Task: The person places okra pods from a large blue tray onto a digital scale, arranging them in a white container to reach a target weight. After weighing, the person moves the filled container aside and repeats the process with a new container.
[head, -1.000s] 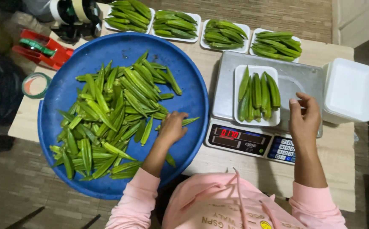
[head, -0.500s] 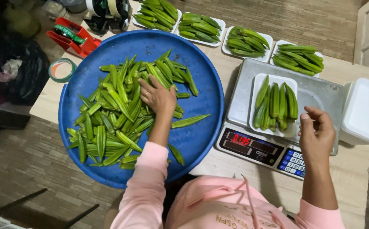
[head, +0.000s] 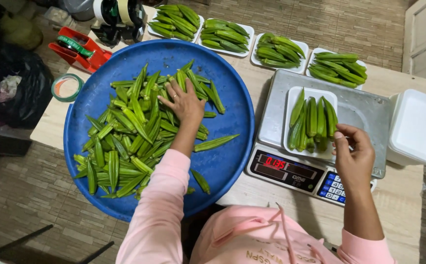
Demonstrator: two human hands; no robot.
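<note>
Only the head view here, so that's all I've got to go on. My left hand (head: 186,102) is down flat on the okra pile (head: 134,132) in the big blue basin (head: 222,161), which takes up the left half of the desk (head: 399,205). Fingers spread wide over the pods, nothing clearly pinched yet from what I can see. My right hand (head: 355,156) sits at the front right corner of the white tray (head: 296,95) on the weighing scale (head: 359,105). The grip there is narrow, thumb and fingertips drawn together right beside the nearest pod, though I can't tell if it's actually holding anything.

As for progress, the tray on the scale holds a row of okra (head: 313,122) lying side by side, and the scale's red display (head: 275,163) is lit, so I'd guess this portion is about weighed out. Along the far edge of the desk four filled trays (head: 271,49) are lined up, looking done. The basin is still heaped, so lots left. A stack of empty white trays (head: 418,127) waits at the right edge, just beside the scale. A red tape dispenser (head: 78,49) and a tape roll (head: 67,88) sit by the far left corner.
</note>
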